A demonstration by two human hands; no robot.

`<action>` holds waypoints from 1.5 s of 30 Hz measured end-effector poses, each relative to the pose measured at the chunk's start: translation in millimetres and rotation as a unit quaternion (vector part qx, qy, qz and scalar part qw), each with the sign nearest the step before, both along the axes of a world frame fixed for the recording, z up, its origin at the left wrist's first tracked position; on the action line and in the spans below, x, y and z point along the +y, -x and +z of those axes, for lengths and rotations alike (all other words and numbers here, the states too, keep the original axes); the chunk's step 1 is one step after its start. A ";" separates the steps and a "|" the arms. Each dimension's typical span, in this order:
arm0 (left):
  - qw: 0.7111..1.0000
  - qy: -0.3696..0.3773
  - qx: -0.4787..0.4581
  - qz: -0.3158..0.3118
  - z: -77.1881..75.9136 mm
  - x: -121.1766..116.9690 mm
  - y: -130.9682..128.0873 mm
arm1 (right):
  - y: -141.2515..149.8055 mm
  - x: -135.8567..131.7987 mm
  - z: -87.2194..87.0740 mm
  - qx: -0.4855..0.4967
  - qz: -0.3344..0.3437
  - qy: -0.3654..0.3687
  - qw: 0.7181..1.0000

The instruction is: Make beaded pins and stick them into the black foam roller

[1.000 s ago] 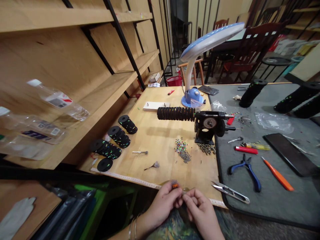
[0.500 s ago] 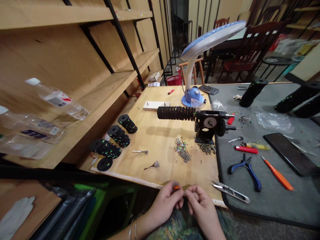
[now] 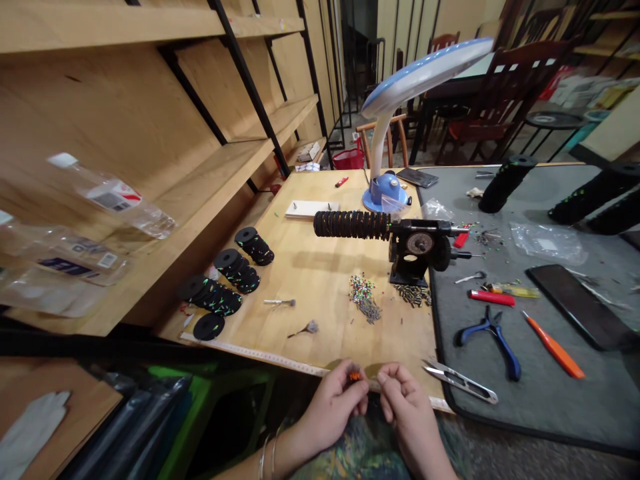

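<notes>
Looking down from the head camera, the left hand (image 3: 333, 407) pinches a tiny orange bit (image 3: 355, 377) between its fingertips, right at the near edge of the table, above the tape measure (image 3: 260, 353). The right hand (image 3: 413, 407) sits just beside it, fingers curled closed; whether they grip anything is too small to tell. On the wooden table (image 3: 320, 267) stand three black spool stacks (image 3: 237, 280), with one flat black disc (image 3: 209, 326) near them, two small brushes (image 3: 279, 302), a heap of beads (image 3: 363, 297), and one hand-cranked winder (image 3: 415, 243) carrying a black coil (image 3: 353, 225). Behind it stands one blue lamp (image 3: 385, 193). The gray mat (image 3: 550, 400) to the right holds three black rolls (image 3: 506, 183), blue pliers (image 3: 493, 347), an orange-handled tool (image 3: 553, 345), and snips (image 3: 460, 382).
</notes>
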State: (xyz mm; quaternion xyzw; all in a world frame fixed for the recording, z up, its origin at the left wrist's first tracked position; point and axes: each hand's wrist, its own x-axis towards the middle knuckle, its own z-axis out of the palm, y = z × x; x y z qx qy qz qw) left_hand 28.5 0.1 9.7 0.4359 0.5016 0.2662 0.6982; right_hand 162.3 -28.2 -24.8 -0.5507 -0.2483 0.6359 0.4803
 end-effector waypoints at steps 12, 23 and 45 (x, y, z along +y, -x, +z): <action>0.998 0.003 -0.055 0.013 2.2 0.4 1.5 | -1.8 0.7 3.1 0.006 0.005 -0.019 1.000; 0.999 -0.038 0.012 -0.010 -5.2 1.4 0.2 | -4.3 -4.6 -1.9 -0.049 0.020 -0.058 0.997; 0.971 -0.212 0.106 0.013 9.7 23.9 16.4 | -4.7 -6.8 1.4 -0.202 0.146 -0.137 0.959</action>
